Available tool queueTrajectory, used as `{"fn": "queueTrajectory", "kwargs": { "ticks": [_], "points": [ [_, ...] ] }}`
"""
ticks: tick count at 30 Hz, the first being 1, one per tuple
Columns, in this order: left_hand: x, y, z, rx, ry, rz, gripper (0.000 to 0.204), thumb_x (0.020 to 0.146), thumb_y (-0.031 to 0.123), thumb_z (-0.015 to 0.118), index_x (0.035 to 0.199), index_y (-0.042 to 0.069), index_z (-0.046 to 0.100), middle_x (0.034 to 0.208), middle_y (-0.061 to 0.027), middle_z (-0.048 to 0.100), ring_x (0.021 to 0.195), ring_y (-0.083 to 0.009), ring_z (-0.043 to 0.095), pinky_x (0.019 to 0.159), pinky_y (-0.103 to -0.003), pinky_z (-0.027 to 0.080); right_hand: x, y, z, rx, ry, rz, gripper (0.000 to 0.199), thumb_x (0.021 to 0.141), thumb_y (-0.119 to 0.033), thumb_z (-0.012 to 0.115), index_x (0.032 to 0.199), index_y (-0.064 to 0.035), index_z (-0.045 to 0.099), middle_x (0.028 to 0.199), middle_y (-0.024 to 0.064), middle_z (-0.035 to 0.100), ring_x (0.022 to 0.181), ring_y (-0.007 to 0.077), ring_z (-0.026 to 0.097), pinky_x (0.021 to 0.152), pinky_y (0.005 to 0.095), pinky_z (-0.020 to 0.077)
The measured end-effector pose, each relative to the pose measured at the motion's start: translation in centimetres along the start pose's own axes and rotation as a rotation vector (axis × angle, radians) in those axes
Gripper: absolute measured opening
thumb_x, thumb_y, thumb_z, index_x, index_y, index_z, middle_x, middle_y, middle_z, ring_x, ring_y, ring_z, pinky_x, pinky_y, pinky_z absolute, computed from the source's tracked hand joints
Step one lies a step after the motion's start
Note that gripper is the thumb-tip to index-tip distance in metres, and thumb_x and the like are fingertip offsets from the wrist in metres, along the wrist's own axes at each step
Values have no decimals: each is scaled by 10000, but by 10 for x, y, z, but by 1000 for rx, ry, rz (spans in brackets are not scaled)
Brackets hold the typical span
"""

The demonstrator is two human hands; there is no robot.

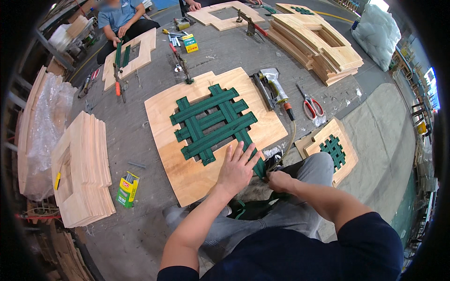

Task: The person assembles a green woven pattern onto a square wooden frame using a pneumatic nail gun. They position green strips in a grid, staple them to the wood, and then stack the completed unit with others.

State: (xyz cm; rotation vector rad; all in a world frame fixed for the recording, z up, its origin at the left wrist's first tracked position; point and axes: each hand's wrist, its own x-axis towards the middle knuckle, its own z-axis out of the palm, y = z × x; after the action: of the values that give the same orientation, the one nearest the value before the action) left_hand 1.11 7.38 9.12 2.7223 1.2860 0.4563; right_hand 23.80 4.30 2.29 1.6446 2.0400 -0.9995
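A light plywood panel [161,126] with an opening lies before me on the grey work table. Dark green webbing straps [213,103] cross over and under each other across the opening. My left hand [235,169] lies with spread fingers on the panel's near edge, its fingertips on one strap. That loose green strap [256,159] runs off the near edge toward my right hand [280,181], which is closed on its end. The right fingertips are partly hidden. A staple gun [273,89] with an air hose rests at the panel's right corner, beside red-handled scissors [311,107].
Plywood stacks stand at left [86,173] and far right [318,47]. Small staple boxes stand near the left stack [127,189] and farther back [190,43]. A finished-looking woven panel [333,152] sits right of my knee. A co-worker [123,23] handles green straps at far left. A toggle clamp [180,63] stands behind my panel.
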Motion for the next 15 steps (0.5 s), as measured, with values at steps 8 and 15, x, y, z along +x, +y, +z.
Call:
{"fn": "queueTrajectory", "kwargs": {
  "ticks": [8, 15],
  "points": [
    [-64, 70, 36, -888, 190, -596, 271, 981, 179, 670, 1179, -4, 683, 914, -107, 703, 746, -249, 677, 697, -360, 564, 40, 10, 17, -102, 117, -222, 428, 1054, -375, 501, 1079, 26, 647, 942, 244, 737, 857, 407, 741, 748, 499, 590],
    [-23, 64, 102, -1864, 24, -929, 433, 1099, 395, 518, 1286, 13, 603, 778, -76, 668, 539, -133, 597, 531, -281, 522, 43, 21, 19, 169, 51, -256, 301, 797, -286, 739, 994, -71, 665, 893, 202, 731, 865, 410, 722, 731, 506, 576]
  ]
}}
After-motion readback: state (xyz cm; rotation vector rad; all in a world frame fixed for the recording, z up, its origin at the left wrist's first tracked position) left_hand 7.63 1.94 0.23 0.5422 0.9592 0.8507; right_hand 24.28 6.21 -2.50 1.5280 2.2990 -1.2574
